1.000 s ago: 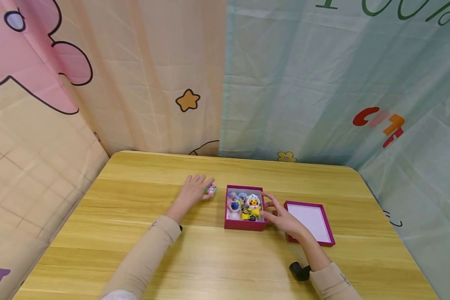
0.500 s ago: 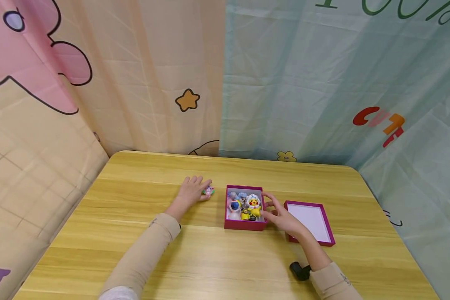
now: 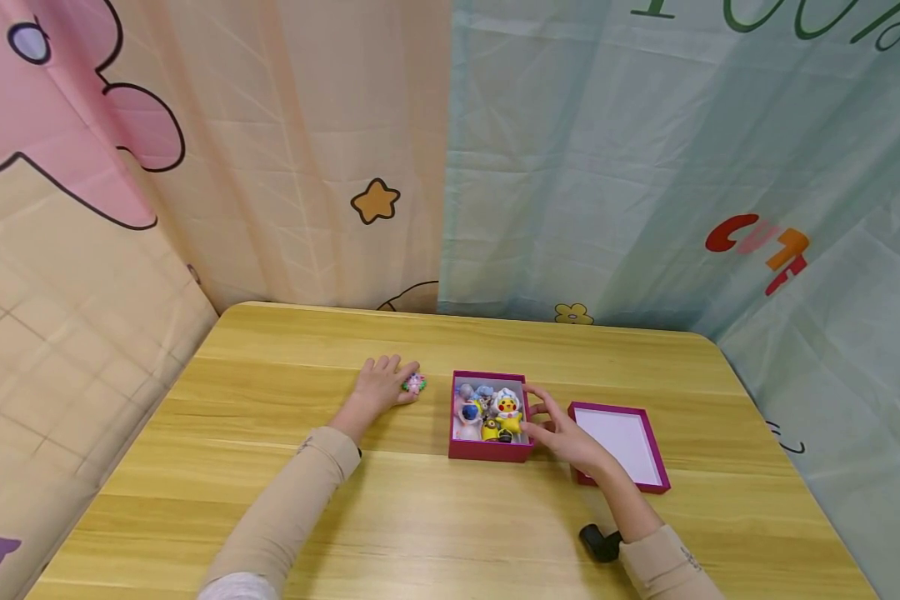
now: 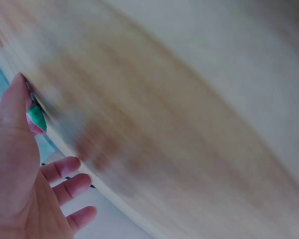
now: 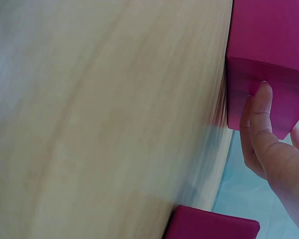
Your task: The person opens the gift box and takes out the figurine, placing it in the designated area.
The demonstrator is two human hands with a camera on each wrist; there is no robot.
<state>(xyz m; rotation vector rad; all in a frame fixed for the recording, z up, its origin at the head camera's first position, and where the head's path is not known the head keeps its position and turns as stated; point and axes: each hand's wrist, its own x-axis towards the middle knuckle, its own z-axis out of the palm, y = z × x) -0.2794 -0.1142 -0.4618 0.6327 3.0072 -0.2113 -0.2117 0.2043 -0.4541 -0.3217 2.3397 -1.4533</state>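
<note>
On the left part of the table, my left hand (image 3: 377, 388) pinches a small pink and green toy figurine (image 3: 415, 383) between thumb and forefinger. In the left wrist view the green part of the figurine (image 4: 37, 118) shows beside the thumb, and the other fingers are spread loosely. My right hand (image 3: 566, 432) touches the right side of an open magenta box (image 3: 487, 451), its fingers fairly straight against the wall. Several small toy figures fill the box, among them a yellow one with a white hood (image 3: 507, 404) and a yellow minion-like one (image 3: 491, 430).
The magenta box lid (image 3: 622, 442) lies white inside up, right of the box and partly behind the right forearm. A black wrist device (image 3: 600, 543) is by the right sleeve. Printed curtains (image 3: 330, 125) hang behind the wooden table (image 3: 435, 533).
My left hand has shifted slightly left and toward me, and the figurine has moved with it. The right hand and the box have stayed in place.
</note>
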